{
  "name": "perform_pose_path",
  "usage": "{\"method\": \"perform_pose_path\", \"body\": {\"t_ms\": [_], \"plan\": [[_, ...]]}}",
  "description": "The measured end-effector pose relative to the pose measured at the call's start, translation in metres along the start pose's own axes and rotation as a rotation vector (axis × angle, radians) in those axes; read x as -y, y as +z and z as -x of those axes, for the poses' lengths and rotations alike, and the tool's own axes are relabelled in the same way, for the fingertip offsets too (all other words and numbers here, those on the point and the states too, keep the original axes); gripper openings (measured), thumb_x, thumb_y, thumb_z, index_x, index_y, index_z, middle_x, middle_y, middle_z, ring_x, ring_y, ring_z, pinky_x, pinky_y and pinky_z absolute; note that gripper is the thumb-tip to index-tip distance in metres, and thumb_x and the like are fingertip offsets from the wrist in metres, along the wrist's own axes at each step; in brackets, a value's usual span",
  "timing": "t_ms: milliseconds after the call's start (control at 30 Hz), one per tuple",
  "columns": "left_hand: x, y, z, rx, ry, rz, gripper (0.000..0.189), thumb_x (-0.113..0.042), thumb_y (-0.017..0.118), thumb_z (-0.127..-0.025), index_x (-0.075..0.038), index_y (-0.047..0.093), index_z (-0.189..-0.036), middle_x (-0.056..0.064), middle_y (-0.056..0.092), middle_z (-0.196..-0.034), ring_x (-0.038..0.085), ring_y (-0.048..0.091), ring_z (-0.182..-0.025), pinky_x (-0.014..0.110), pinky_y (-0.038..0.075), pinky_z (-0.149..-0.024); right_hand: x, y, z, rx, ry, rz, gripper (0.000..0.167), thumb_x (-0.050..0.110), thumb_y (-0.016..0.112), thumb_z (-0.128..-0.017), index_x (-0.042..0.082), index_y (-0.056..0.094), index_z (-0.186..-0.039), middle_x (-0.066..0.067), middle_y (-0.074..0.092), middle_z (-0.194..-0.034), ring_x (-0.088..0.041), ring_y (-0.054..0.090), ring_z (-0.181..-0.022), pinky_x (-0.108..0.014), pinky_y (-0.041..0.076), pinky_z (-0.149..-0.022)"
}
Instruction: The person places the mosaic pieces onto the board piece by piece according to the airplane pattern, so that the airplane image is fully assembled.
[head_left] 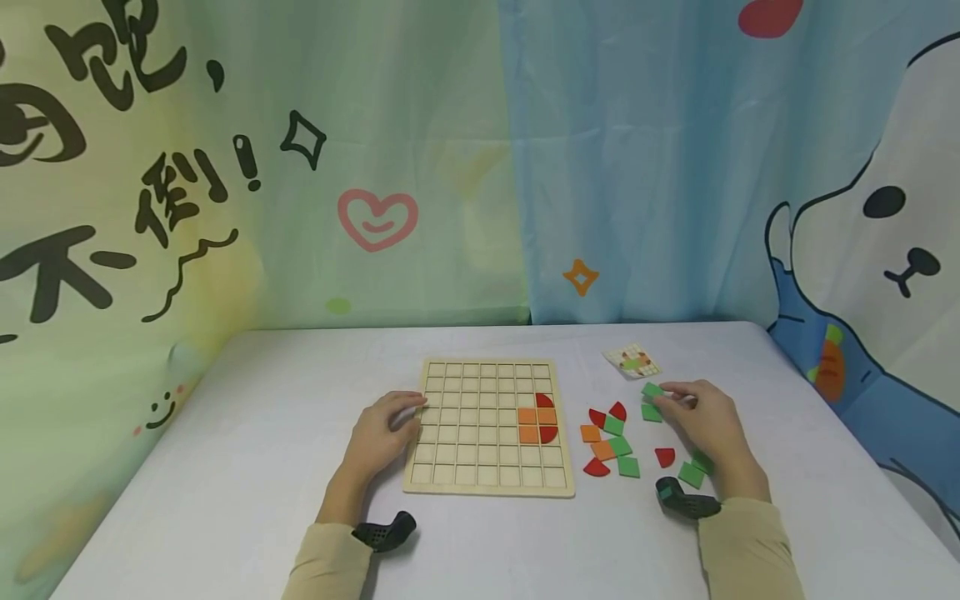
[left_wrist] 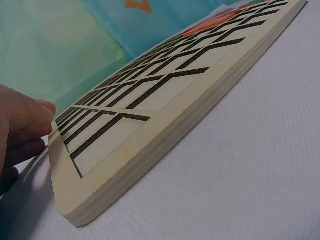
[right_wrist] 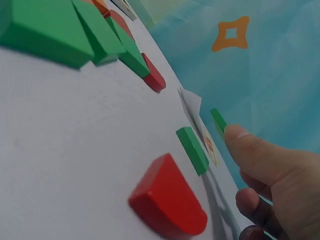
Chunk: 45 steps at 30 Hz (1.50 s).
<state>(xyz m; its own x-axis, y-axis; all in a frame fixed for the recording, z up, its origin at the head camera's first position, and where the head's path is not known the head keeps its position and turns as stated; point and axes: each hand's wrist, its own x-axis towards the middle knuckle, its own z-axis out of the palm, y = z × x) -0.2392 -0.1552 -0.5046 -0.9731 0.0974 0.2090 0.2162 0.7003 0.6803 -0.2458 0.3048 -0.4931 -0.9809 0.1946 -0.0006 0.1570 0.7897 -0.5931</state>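
Note:
My left hand (head_left: 381, 435) touches the left edge of a wooden grid board (head_left: 465, 475) with its fingertips; in the left wrist view the fingers (left_wrist: 32, 117) lie at the rim. On the board's right side are orange square tiles (head_left: 528, 415) and red quarter-round tiles (head_left: 548, 434), set in the cells. My right hand (head_left: 708, 421) pinches a green square tile (head_left: 652, 389), held above the table in the right wrist view, near the thumb (right_wrist: 240, 137). Just below it lies another green tile (head_left: 651, 412).
Loose green, orange and red tiles (head_left: 618, 446) lie right of the board. A red tile (head_left: 664, 457) and green tiles (head_left: 691, 475) sit near my right wrist. A small pattern card (head_left: 632, 362) lies at the back right. Printed curtains (head_left: 450, 167) hang behind the white table (head_left: 247, 433).

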Motion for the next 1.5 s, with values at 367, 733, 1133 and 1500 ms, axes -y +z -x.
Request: {"method": "perform_pose_path", "body": {"t_ms": [367, 733, 1133, 1500], "plan": [[0.000, 0.001, 0.000, -0.001, 0.007, -0.005, 0.032, -0.021, 0.064, -0.085, -0.019, 0.067, -0.117, -0.001, 0.062, -0.127, 0.024, 0.051, -0.128, 0.050, 0.035, -0.112, 0.017, -0.006, 0.004, 0.012, -0.050, 0.014, 0.050, 0.037, 0.064, -0.089, 0.006, 0.058, -0.128, -0.018, 0.054, -0.113, -0.030, 0.050, -0.097, -0.036, 0.050, -0.075], [0.000, 0.000, 0.001, -0.007, 0.021, -0.013, 0.032, -0.017, 0.065, -0.083, -0.018, 0.068, -0.115, 0.000, 0.063, -0.126, 0.025, 0.052, -0.126, 0.048, 0.037, -0.111, 0.035, -0.003, 0.004, 0.033, -0.121, 0.035, 0.046, 0.034, 0.066, -0.088, 0.008, 0.061, -0.125, -0.016, 0.055, -0.110, -0.028, 0.049, -0.094, -0.032, 0.047, -0.072], [0.000, 0.000, 0.000, -0.004, 0.019, -0.024, 0.032, -0.017, 0.065, -0.083, -0.018, 0.068, -0.115, -0.001, 0.062, -0.126, 0.025, 0.052, -0.127, 0.049, 0.038, -0.110, 0.046, -0.001, 0.006, 0.051, -0.153, 0.018, 0.044, 0.032, 0.068, -0.087, 0.011, 0.062, -0.125, -0.014, 0.056, -0.107, -0.026, 0.049, -0.092, -0.022, 0.044, -0.064], [-0.001, 0.001, 0.001, -0.006, -0.003, -0.030, 0.033, -0.018, 0.065, -0.083, -0.019, 0.068, -0.116, -0.001, 0.062, -0.127, 0.024, 0.052, -0.127, 0.049, 0.037, -0.111, 0.063, 0.004, 0.011, 0.031, -0.241, 0.026, 0.037, 0.027, 0.068, -0.087, 0.010, 0.065, -0.120, -0.013, 0.059, -0.105, -0.023, 0.051, -0.087, -0.024, 0.046, -0.065]]}}
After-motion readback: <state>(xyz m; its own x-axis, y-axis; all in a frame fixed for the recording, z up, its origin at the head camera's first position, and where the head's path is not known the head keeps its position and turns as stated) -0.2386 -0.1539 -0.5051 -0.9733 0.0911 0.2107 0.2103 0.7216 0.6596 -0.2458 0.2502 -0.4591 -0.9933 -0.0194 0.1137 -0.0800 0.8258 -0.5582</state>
